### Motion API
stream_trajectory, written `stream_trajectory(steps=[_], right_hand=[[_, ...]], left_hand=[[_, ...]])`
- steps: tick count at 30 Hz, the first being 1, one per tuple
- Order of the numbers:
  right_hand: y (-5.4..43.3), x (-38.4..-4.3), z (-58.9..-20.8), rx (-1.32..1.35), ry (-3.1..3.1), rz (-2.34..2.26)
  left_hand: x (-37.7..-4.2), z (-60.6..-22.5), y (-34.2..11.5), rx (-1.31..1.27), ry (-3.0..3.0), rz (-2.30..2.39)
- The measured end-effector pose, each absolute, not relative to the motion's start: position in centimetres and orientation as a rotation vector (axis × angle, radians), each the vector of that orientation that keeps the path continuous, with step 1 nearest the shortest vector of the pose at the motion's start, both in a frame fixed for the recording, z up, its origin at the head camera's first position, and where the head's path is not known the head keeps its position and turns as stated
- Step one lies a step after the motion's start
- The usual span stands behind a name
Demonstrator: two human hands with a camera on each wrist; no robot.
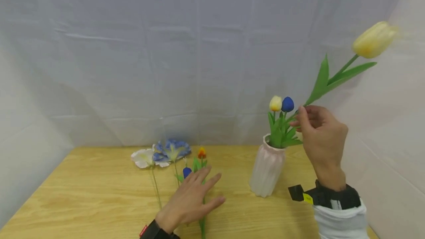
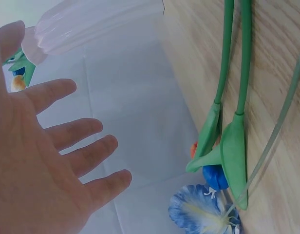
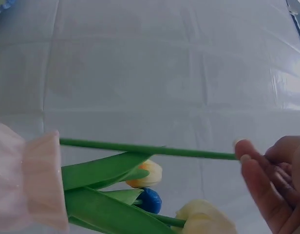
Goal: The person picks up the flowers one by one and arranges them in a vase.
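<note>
My right hand (image 1: 323, 135) pinches the green stem of a pale yellow tulip (image 1: 375, 40) between thumb and fingers. The bloom leans up to the right; in the right wrist view the stem (image 3: 150, 149) runs to the rim of a ribbed pinkish-white vase (image 1: 268, 169). A yellow-white tulip (image 1: 275, 103), a blue tulip (image 1: 287, 104) and another pale tulip (image 3: 203, 219) stand in that vase. My left hand (image 1: 190, 198), fingers spread and holding nothing, is above the table, overlapping a lying blue tulip (image 1: 187, 172) and an orange-red tulip (image 1: 201, 153) in the head view.
A white flower (image 1: 144, 158) and a blue ruffled flower (image 1: 172, 150) lie on thin stems at the back of the wooden table (image 1: 93, 187), left of the tulips. Pale sheeting (image 1: 166, 65) hangs behind the table and along both sides.
</note>
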State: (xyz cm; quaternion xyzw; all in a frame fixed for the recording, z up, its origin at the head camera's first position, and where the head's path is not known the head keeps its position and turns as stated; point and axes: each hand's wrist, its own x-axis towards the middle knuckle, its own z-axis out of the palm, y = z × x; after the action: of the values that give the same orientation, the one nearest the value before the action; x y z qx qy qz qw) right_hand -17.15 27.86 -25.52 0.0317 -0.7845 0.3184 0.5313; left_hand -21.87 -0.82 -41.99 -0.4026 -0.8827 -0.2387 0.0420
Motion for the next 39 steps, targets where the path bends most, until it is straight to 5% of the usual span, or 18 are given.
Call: stream_trajectory(steps=[26, 39], right_hand=[[26.9, -16.8, -30.8, -0.137, -2.416, 0.781], [27.0, -17.3, -37.6, -0.187, -2.691, 1.026]], left_hand=[[-22.1, -43.1, -1.1, -1.211, -2.749, -0.755], [-22.3, -44.1, -1.4, -1.190, -2.772, -0.769]])
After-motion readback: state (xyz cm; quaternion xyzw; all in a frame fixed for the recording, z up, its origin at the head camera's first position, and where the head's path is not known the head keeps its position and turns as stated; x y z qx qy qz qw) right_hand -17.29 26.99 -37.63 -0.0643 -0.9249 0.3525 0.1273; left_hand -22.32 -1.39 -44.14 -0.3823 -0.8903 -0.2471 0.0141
